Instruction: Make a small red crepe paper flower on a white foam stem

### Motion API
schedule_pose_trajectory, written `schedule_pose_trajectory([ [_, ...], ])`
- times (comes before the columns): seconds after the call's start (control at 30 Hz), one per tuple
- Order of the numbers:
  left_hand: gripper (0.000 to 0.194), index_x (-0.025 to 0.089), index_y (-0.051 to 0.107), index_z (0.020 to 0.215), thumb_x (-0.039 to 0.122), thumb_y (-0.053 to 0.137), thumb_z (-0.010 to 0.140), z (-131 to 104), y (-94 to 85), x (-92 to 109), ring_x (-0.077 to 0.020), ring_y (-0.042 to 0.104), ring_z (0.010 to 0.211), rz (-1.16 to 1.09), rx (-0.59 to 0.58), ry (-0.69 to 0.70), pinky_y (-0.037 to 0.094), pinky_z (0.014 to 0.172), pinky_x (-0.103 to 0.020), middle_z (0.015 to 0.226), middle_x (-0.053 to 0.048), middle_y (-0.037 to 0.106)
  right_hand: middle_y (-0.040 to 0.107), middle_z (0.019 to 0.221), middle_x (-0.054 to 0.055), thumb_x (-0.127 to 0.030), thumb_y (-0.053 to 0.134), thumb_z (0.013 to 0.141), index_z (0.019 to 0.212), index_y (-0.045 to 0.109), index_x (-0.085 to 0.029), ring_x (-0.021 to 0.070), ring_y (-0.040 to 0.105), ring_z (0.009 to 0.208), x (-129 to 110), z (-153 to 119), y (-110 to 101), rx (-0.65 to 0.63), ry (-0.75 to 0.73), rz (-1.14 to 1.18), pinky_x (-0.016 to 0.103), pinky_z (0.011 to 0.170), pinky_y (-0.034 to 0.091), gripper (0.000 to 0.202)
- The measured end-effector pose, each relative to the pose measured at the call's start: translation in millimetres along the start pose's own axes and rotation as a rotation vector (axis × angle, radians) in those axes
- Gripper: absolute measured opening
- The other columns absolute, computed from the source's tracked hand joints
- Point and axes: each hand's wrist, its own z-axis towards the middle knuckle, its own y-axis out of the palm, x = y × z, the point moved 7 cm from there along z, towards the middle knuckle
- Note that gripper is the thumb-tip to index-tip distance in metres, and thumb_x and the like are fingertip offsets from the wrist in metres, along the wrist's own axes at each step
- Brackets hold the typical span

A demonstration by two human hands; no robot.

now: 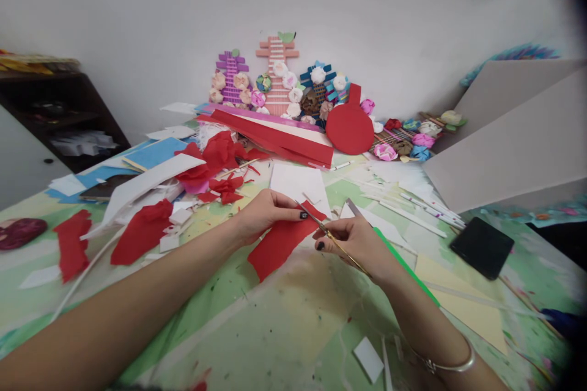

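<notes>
My left hand [263,217] pinches the upper edge of a strip of red crepe paper [279,247] between thumb and fingers. The strip slants down to the left above the table. My right hand [351,241] is closed around gold-toned scissors [337,243], seen nearly edge-on. Their tip lies across the top end of the red strip, close to my left thumb. Behind the right hand and forearm lies a bright green strip [406,266], partly hidden. A sheet of white paper [298,183] is under and beyond the fingers.
Red crepe scraps [142,232] and white offcuts litter the left side. Long folded red paper [275,140] and a round red cutout [351,128] stand at the back near flower-decorated stick crafts [277,85]. At right are a black square [481,247] and a grey folded board [509,134].
</notes>
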Motion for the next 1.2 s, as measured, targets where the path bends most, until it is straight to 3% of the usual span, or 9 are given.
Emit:
schedule_pose_trajectory([
  [0.43,0.014,0.010,0.075,0.072,0.020,0.079,0.061,-0.9,1.9,1.5,-0.0127,0.062,0.060,0.010,-0.012,-0.003,0.045,0.056,-0.021,0.069,-0.008,0.073,0.039,0.048,-0.008,-0.039,0.078,0.061,0.076,0.071,-0.011,0.0034,0.029,0.041,-0.1,-0.3,-0.9,0.008,0.035,0.023,0.021,0.041,0.022,0.033],
  [0.7,0.004,0.012,0.074,0.065,0.015,0.076,0.063,-2.3,4.2,2.5,-0.0102,0.060,0.054,-0.003,-0.014,-0.023,0.044,0.051,-0.019,0.060,-0.004,0.071,0.040,0.044,-0.007,-0.038,0.072,0.066,0.071,0.071,-0.014,0.0051,0.032,0.042,3.2,-0.5,0.7,-0.003,0.051,-0.046,0.020,0.040,0.022,0.024],
  [0.87,0.010,0.012,0.074,0.070,0.018,0.078,0.062,-0.3,1.1,0.8,-0.0122,0.063,0.058,-0.015,-0.011,-0.008,0.046,0.055,-0.021,0.066,-0.005,0.072,0.055,0.059,-0.001,-0.035,0.070,0.067,0.076,0.071,-0.014,0.0082,0.044,0.053,2.7,0.0,-1.8,0.038,0.018,-0.012,0.020,0.047,0.031,0.023],
  [1.07,0.016,0.012,0.074,0.074,0.025,0.076,0.066,1.1,-1.1,-0.1,-0.0115,0.061,0.057,-0.022,0.059,0.050,0.044,0.053,-0.020,0.067,-0.005,0.072,0.042,0.053,-0.005,-0.048,0.067,0.072,0.071,0.064,-0.013,0.0051,0.030,0.045,-3.0,-0.5,-5.6,0.140,-0.074,0.172,0.021,0.043,0.022,0.034],
  [1.2,0.016,0.013,0.074,0.079,0.024,0.075,0.067,-2.5,4.6,2.2,-0.0140,0.064,0.065,-0.055,0.114,0.126,0.048,0.060,-0.022,0.076,-0.006,0.073,0.042,0.053,-0.006,-0.040,0.074,0.065,0.072,0.063,-0.014,0.0046,0.027,0.045,0.0,1.3,2.0,0.235,-0.064,0.270,0.022,0.042,0.020,0.029],
])
